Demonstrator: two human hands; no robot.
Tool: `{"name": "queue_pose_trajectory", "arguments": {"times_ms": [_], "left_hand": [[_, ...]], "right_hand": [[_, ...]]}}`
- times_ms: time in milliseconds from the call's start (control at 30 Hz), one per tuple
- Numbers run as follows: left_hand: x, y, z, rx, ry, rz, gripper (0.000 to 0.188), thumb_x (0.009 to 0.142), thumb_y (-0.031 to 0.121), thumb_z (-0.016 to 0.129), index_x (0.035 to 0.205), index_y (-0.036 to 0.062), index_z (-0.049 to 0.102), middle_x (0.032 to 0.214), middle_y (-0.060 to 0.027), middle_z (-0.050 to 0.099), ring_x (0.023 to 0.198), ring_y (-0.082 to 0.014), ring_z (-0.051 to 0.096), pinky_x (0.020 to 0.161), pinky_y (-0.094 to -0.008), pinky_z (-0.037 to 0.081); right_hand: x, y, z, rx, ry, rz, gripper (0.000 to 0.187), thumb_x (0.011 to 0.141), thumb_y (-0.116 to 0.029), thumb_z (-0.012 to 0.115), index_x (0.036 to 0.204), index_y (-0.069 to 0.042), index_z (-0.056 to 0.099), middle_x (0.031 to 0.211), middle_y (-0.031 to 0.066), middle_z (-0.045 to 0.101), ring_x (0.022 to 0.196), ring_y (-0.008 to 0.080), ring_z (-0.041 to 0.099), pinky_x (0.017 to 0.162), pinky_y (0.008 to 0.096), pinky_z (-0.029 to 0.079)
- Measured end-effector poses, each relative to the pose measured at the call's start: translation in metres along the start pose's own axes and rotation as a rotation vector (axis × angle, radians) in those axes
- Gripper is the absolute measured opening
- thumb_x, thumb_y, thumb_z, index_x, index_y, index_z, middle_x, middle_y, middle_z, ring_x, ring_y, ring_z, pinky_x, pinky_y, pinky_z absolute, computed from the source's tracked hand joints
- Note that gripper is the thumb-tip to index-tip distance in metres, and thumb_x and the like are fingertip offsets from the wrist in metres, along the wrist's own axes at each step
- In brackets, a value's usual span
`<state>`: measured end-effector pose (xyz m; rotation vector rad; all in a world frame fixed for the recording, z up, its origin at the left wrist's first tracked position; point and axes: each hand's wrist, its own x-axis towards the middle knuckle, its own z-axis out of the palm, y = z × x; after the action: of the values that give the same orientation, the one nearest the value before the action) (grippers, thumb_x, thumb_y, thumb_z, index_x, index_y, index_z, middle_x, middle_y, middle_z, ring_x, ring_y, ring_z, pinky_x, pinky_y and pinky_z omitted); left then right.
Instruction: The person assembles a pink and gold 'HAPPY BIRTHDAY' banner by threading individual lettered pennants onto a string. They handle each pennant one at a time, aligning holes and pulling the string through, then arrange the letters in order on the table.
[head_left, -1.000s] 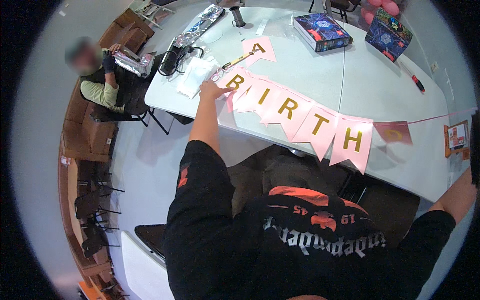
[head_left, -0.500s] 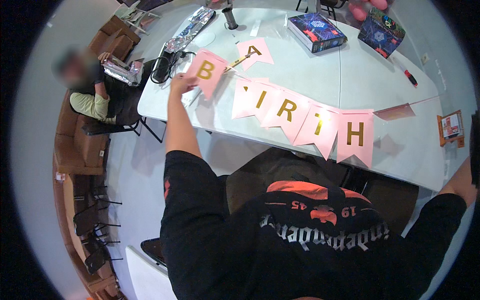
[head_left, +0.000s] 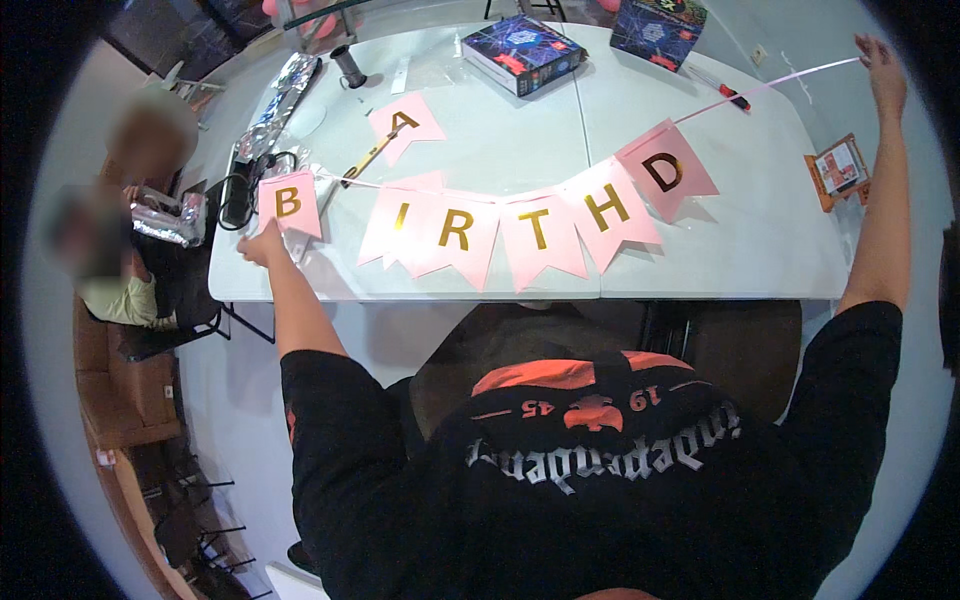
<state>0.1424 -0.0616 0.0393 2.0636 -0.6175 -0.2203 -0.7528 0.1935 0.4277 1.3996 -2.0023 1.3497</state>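
Note:
A bunting of pink swallowtail pennants with gold letters hangs on a thin pale ribbon, stretched across the near part of the table. My left hand is closed at the lower left edge of the leftmost pennant. Raised at the far right, my right hand pinches the ribbon's end, holding it taut above the table. One separate pink pennant lies flat behind the row. Across its lower edge rests a slim yellow stick-like tool, its exact kind unclear.
On the white table stand two dark blue patterned boxes, a dark cylinder, silver foil packaging and a red-black tool. A small wooden frame is at the right edge. A person with a silver package sits left.
My left hand has lowered with the leftmost pennant. My right hand has come into view, lifted at the right; the ribbon is pulled up and the rightmost pennant now faces me. The view has shifted right.

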Motion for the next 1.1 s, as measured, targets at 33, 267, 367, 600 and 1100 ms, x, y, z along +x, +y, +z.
{"name": "queue_pose_trajectory", "arguments": {"times_ms": [33,267,367,600,1100], "left_hand": [[-0.025,0.012,0.006,0.149,0.112,0.181,0.092,0.056,0.031,0.083,0.128,-0.0006,0.034,0.131,-0.0213,0.039,0.113,-0.0380,0.048,0.096,-0.0457,0.040],[-0.274,0.096,0.038,-0.310,-1.097,1.106,0.081,0.069,0.041,0.074,0.131,0.0039,0.039,0.134,-0.0206,0.042,0.125,-0.0333,0.038,0.103,-0.0408,0.032],[-0.386,0.114,0.058,-0.421,-1.367,1.386,0.083,0.068,0.034,0.076,0.137,0.0115,0.035,0.140,-0.0196,0.034,0.130,-0.0324,0.032,0.107,-0.0410,0.026],[-0.424,0.112,0.097,-0.094,-1.896,1.070,0.033,0.078,0.030,0.070,0.095,0.0024,0.064,0.080,-0.0066,0.064,0.074,-0.0110,0.053,0.069,-0.0329,0.045],[-0.289,0.051,0.088,0.275,-1.669,1.297,0.033,0.065,0.028,0.078,0.077,0.0034,0.058,0.074,-0.0106,0.064,0.066,-0.0197,0.057,0.061,-0.0363,0.046]], "right_hand": [[-0.010,-0.006,0.004,-0.308,-0.027,-0.157,0.036,0.096,-0.034,0.040,0.112,-0.006,0.055,0.115,0.0121,0.060,0.106,0.0281,0.057,0.086,0.0342,0.046],[-0.044,-0.117,0.042,-0.543,0.023,-0.921,0.012,0.084,-0.010,0.053,0.079,0.000,0.054,0.078,0.0206,0.062,0.067,0.0336,0.062,0.054,0.0402,0.050],[-0.046,-0.161,0.021,-0.478,0.083,-0.842,0.016,0.091,-0.017,0.049,0.100,-0.004,0.053,0.094,0.0160,0.062,0.085,0.0326,0.061,0.068,0.0373,0.049],[-0.037,-0.208,-0.033,-0.244,0.220,-0.787,0.014,0.085,-0.007,0.057,0.098,-0.001,0.055,0.092,0.0161,0.062,0.086,0.0343,0.060,0.074,0.0384,0.049],[-0.062,-0.052,-0.004,-0.538,0.024,-0.467,0.012,0.088,-0.011,0.048,0.091,-0.002,0.054,0.083,0.0164,0.059,0.077,0.0359,0.057,0.068,0.0430,0.046]]}}
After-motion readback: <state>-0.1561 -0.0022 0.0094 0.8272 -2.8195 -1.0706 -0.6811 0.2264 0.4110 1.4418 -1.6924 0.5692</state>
